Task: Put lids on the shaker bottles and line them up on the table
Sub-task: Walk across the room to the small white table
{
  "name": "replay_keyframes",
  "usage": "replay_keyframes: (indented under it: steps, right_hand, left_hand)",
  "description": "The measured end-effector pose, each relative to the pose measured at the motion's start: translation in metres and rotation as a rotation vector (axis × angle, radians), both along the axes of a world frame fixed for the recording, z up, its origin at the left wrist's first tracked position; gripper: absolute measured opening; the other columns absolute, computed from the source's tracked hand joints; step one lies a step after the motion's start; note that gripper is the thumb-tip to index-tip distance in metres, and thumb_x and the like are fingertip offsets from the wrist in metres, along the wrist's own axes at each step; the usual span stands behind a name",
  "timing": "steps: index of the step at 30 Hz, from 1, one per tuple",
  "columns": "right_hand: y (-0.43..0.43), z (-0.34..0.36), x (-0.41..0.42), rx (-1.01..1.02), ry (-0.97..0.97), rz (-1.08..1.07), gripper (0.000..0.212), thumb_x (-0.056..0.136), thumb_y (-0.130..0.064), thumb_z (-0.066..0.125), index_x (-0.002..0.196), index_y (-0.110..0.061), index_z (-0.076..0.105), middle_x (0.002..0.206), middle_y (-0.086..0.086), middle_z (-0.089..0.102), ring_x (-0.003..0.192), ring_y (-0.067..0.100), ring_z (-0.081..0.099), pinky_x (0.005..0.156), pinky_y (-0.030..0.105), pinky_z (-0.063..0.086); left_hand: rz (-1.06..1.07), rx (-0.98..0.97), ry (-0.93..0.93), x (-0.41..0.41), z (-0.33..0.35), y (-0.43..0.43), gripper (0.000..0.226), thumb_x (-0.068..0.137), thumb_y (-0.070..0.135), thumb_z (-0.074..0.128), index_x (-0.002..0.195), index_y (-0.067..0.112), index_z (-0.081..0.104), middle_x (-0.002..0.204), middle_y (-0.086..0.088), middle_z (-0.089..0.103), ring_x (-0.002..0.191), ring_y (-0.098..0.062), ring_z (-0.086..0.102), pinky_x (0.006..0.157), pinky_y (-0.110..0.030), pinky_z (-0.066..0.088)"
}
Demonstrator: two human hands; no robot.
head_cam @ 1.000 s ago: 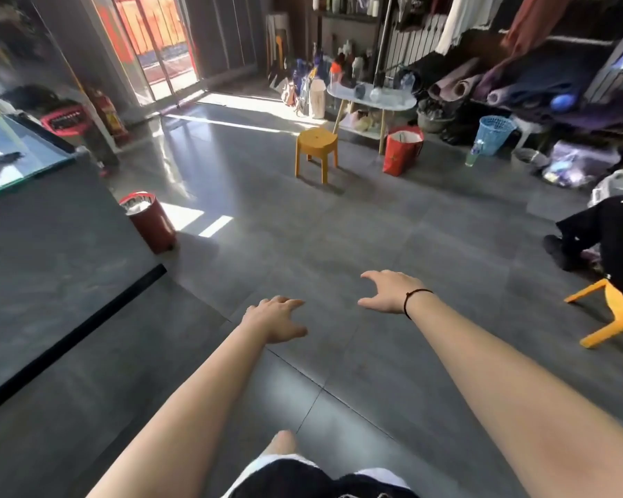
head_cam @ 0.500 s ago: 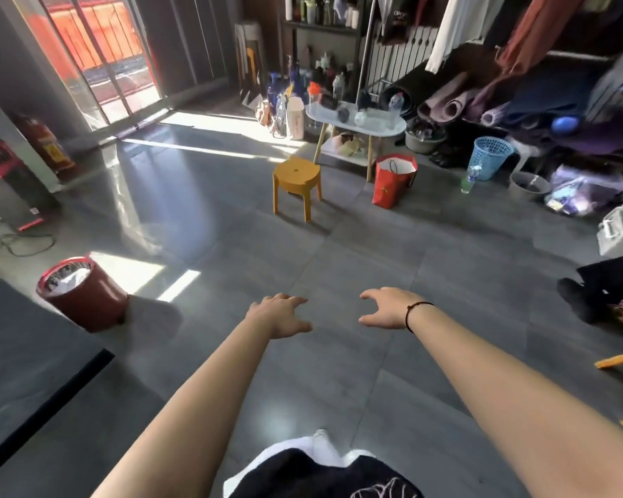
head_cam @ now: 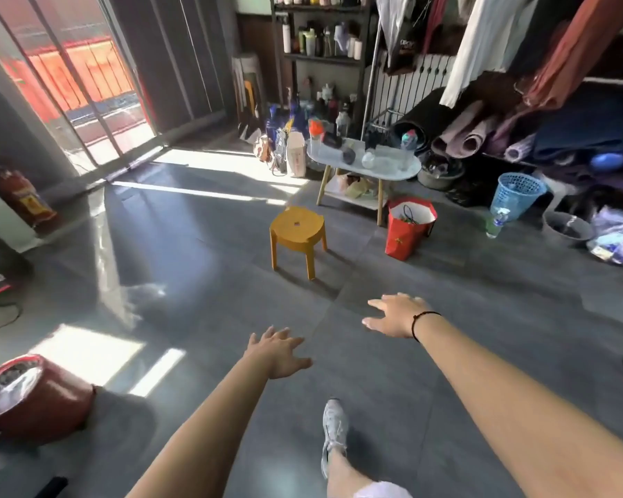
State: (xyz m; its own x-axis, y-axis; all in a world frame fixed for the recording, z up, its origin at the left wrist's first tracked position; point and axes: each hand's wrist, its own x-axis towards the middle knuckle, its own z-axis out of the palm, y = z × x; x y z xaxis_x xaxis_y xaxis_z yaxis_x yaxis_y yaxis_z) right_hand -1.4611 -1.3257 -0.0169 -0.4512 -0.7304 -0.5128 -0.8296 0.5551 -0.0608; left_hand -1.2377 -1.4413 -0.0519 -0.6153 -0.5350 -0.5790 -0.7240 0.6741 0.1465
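Shaker bottles are nowhere near my hands yet: both are empty, held out in front of me over the grey tiled floor [head_cam: 202,246]. My left hand [head_cam: 277,354] has its fingers spread wide, palm down, holding nothing; my right hand [head_cam: 396,316], with a thin dark cord bracelet [head_cam: 416,323] at the wrist, is likewise wide and empty, a little farther forward. Below them one leg is stepping ahead in a pale grey sneaker [head_cam: 333,425], so I judge I am walking toward the work, not doing it. Ahead stands a small yellow plastic stool [head_cam: 297,233], and just beyond it a red paper shopping bag [head_cam: 409,228]. Behind those is the low oval white-topped counter [head_cam: 392,170] on pale wooden legs, and that is where the task's things appear to be: several clear and dark bottles [head_cam: 407,147] and small round pieces stand scattered on its top, well apart from my hands. From here they are too small for me to tell which carry lids. A blue mesh plastic basket [head_cam: 517,194] sits to the right, a round red tub [head_cam: 33,400] at my near left. As I read it, nothing of the job is done: no lid fitted by me, no row formed; all capping and lining up remains.
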Motion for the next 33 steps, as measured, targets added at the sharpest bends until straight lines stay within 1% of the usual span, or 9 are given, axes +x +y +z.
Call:
replay_keyframes:
  steps: [1,3,9,14,18,23,26,28,33]
  right_hand:
    - [-0.026,-0.002,-0.022,-0.015,-0.006,-0.012,0.069,0.087,-0.066,0.032,0.147,-0.033,0.024,0.158,0.000,0.021,0.146,0.027,0.015,0.117,0.049,0.012]
    - [-0.076,0.003,-0.065,-0.029,-0.032,-0.030,0.069,0.088,-0.066,0.028,0.147,-0.032,0.023,0.159,0.001,0.019,0.147,0.027,0.012,0.117,0.051,0.009]
    - [-0.203,0.031,-0.176,-0.058,-0.035,-0.006,0.070,0.086,-0.069,0.024,0.145,-0.033,0.028,0.156,0.000,0.028,0.144,0.027,0.021,0.117,0.047,0.018]
    - [-0.274,0.039,-0.236,-0.113,-0.029,0.047,0.065,0.087,-0.067,0.025,0.141,-0.033,0.035,0.151,0.000,0.038,0.140,0.026,0.031,0.114,0.048,0.024]
    - [-0.324,0.023,-0.298,-0.151,-0.056,-0.024,0.062,0.087,-0.065,0.029,0.141,-0.034,0.036,0.151,0.000,0.038,0.138,0.025,0.034,0.111,0.044,0.030]
    - [-0.401,0.016,-0.390,-0.166,-0.055,-0.098,0.061,0.087,-0.064,0.032,0.140,-0.035,0.038,0.150,0.002,0.038,0.137,0.026,0.037,0.109,0.043,0.033]
    - [-0.448,0.025,-0.455,-0.179,-0.039,-0.150,0.058,0.084,-0.065,0.032,0.132,-0.035,0.046,0.142,0.003,0.048,0.128,0.027,0.046,0.103,0.043,0.040]
    - [-0.478,0.036,-0.495,-0.229,0.018,-0.180,0.054,0.082,-0.064,0.034,0.124,-0.035,0.051,0.133,0.003,0.054,0.121,0.028,0.050,0.099,0.043,0.043]
    - [-0.525,0.044,-0.561,-0.326,0.095,-0.223,0.052,0.086,-0.058,0.036,0.129,-0.031,0.047,0.133,0.000,0.053,0.122,0.026,0.046,0.097,0.045,0.042]
  left_hand:
    - [0.020,0.006,-0.015,-0.020,-0.001,-0.025,0.071,0.086,0.069,0.031,0.149,0.037,0.020,0.162,0.000,0.009,0.149,-0.028,0.001,0.119,-0.055,0.002]
    - [0.042,0.021,-0.029,-0.060,0.004,-0.071,0.073,0.086,0.070,0.027,0.149,0.035,0.017,0.162,0.000,0.006,0.149,-0.029,-0.002,0.119,-0.056,-0.001]
    - [0.074,0.053,0.022,-0.174,0.028,-0.185,0.076,0.085,0.072,0.026,0.150,0.036,0.010,0.162,0.001,0.003,0.149,-0.026,-0.005,0.118,-0.055,-0.004]
    - [0.076,0.101,-0.006,-0.250,0.024,-0.249,0.075,0.085,0.071,0.029,0.150,0.036,0.013,0.162,0.000,0.007,0.149,-0.027,0.000,0.118,-0.057,0.001]
    - [-0.016,0.064,-0.001,-0.327,0.011,-0.305,0.072,0.082,0.071,0.032,0.145,0.037,0.027,0.158,-0.003,0.023,0.146,-0.029,0.017,0.117,-0.052,0.013]
    - [-0.098,0.058,-0.016,-0.437,-0.006,-0.400,0.068,0.083,0.068,0.036,0.144,0.039,0.029,0.156,-0.003,0.028,0.142,-0.030,0.027,0.114,-0.051,0.021]
    - [-0.116,0.049,0.029,-0.502,0.000,-0.461,0.066,0.085,0.067,0.036,0.145,0.039,0.027,0.156,-0.003,0.028,0.142,-0.030,0.027,0.115,-0.051,0.020]
    - [-0.119,0.031,0.075,-0.545,0.010,-0.497,0.069,0.083,0.068,0.038,0.145,0.040,0.024,0.157,-0.002,0.026,0.143,-0.030,0.025,0.115,-0.051,0.021]
    - [-0.213,-0.047,0.194,-0.639,0.027,-0.555,0.071,0.085,0.066,0.040,0.147,0.039,0.018,0.158,0.000,0.021,0.144,-0.029,0.021,0.114,-0.049,0.021]
